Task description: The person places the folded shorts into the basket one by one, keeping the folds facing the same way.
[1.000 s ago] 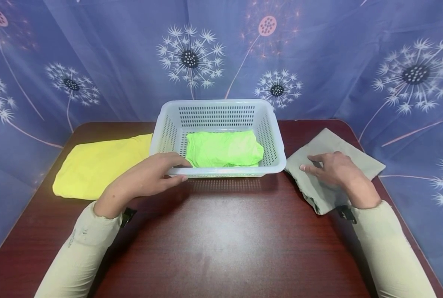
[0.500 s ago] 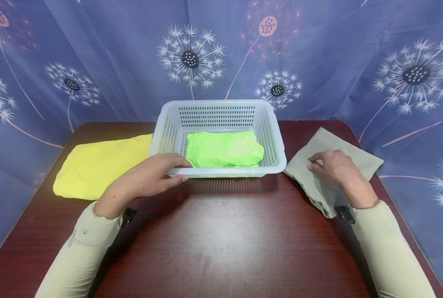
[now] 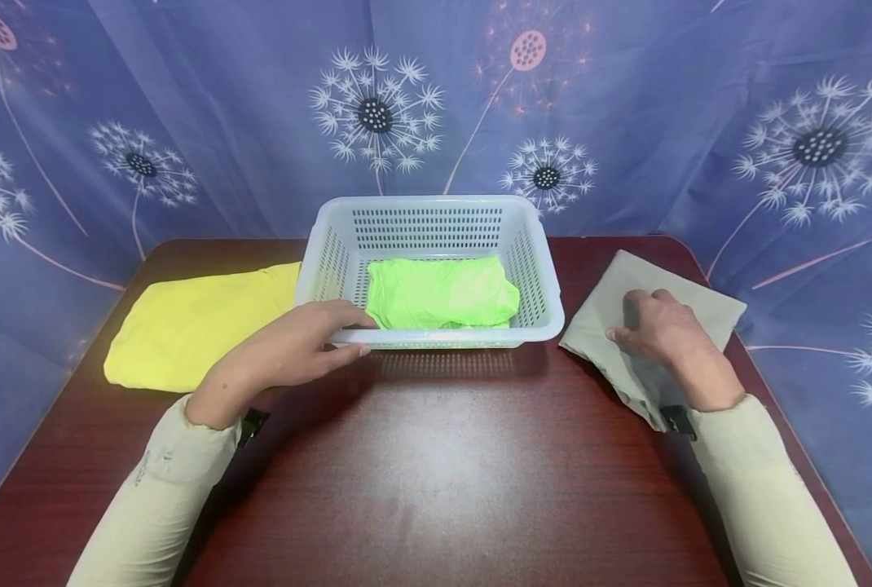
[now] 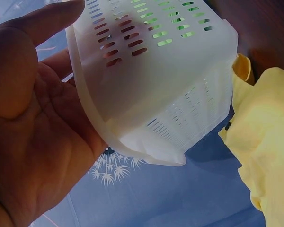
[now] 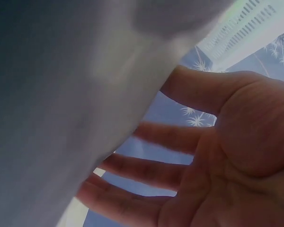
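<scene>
My left hand (image 3: 282, 346) grips the near-left rim of a white slotted plastic basket (image 3: 473, 335), thumb outside and fingers inside. A folded bright green cloth (image 3: 439, 293) lies in the basket. On the right, my right hand (image 3: 663, 330) rests its fingertips on a folded grey cloth (image 3: 590, 330), which lies flat on the table. In the right wrist view the fingers (image 5: 142, 172) are spread and only slightly bent, their tips meeting the cloth (image 5: 85, 94). The left wrist view shows the thumb (image 4: 52, 21) against the basket's outer wall (image 4: 146, 90).
A folded yellow cloth (image 3: 194, 326) lies left of the basket, partly behind my left hand and forearm. The dark red-brown table (image 3: 436, 489) extends toward me. A blue curtain (image 3: 260, 98) with dandelion prints hangs behind and beside it.
The grey cloth has turned counterclockwise under my right hand, its near corner shifting right and its far corner left. My right fingers have bent downward slightly. The left hand and basket stay put.
</scene>
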`<state>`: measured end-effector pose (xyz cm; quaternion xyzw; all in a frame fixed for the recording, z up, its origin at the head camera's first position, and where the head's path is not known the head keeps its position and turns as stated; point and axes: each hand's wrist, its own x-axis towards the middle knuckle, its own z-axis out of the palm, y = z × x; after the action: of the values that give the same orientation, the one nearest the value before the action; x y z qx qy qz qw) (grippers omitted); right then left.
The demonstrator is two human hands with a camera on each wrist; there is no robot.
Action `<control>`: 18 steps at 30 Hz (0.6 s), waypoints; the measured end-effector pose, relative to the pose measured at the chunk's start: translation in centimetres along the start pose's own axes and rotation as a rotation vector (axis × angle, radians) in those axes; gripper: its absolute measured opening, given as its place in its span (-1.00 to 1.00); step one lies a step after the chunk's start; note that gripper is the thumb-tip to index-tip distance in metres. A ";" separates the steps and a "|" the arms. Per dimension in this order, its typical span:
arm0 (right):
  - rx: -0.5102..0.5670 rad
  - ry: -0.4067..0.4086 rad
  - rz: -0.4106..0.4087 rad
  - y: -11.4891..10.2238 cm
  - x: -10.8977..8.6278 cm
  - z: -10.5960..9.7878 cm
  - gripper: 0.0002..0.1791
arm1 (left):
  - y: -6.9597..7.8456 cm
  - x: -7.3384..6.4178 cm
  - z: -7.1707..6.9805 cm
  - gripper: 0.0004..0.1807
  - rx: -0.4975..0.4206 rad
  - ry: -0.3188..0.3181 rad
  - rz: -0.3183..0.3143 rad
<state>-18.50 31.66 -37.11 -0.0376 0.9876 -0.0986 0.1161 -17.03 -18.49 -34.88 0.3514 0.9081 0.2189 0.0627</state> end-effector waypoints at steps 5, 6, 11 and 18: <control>-0.032 -0.009 0.009 0.1 0.0 -0.1 -0.36 | 0.0 0.0 0.0 -0.75 0.006 0.001 0.000; -0.036 -0.009 0.006 0.1 0.0 -0.2 -0.38 | 0.0 0.0 0.0 -0.75 0.007 0.001 0.001; -0.040 -0.022 -0.024 0.5 0.0 -0.5 -0.40 | 0.0 0.1 -0.1 -0.73 0.009 0.000 0.009; -0.022 -0.035 -0.074 1.6 0.2 -0.8 -0.25 | 0.0 0.1 0.0 -0.74 0.002 -0.005 0.005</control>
<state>-18.97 33.32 -36.68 -0.0771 0.9844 -0.0912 0.1293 -17.04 -18.42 -34.87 0.3542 0.9072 0.2176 0.0640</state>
